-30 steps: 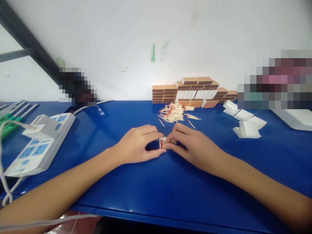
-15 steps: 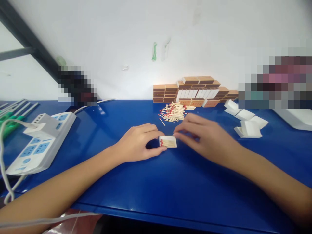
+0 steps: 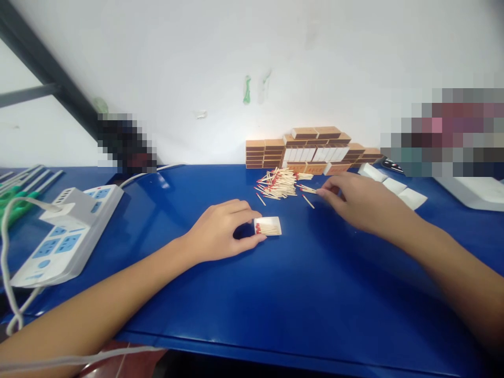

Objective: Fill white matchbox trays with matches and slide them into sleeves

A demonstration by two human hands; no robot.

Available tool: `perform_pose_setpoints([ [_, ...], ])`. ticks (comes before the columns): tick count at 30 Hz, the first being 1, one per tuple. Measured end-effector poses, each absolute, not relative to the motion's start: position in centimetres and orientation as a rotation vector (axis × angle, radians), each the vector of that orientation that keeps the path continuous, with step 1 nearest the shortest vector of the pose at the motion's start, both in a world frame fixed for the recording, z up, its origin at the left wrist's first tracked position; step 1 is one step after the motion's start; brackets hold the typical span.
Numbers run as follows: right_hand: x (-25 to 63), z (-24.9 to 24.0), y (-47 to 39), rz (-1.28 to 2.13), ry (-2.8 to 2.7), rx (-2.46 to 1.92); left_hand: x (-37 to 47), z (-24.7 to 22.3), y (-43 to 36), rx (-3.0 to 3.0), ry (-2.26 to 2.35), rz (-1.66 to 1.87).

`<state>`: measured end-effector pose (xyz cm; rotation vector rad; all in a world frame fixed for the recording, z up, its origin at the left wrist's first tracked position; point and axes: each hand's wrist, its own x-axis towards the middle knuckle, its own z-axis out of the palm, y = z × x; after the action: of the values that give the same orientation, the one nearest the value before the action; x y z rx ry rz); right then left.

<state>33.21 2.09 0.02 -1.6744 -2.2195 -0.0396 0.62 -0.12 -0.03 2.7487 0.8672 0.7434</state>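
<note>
The right hand [image 3: 360,202] has left the tray [image 3: 268,226], which the left hand [image 3: 220,231] pinches, and now reaches open-fingered to loose matches [image 3: 279,184] just beyond it.

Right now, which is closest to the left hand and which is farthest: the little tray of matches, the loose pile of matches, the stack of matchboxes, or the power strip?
From the left hand:
1. Tray of matches, touching its fingertips on the right.
2. Pile of matches, farther back and right.
3. Stack of matchboxes, at the wall behind the pile.
4. Power strip, far off at the left edge.
</note>
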Motion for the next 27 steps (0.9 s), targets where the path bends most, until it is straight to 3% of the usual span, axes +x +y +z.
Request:
perform_pose_setpoints([
  [9, 31.8, -1.1, 1.8, 0.153, -2.21, -1.723, 0.6, -0.1, -0.2, 2.721, 0.894, 0.704],
  [27, 33.3, -3.3, 4.9, 0.035, -2.257, -1.5, 0.6, -0.1, -0.2, 2.732, 0.876, 0.719],
])
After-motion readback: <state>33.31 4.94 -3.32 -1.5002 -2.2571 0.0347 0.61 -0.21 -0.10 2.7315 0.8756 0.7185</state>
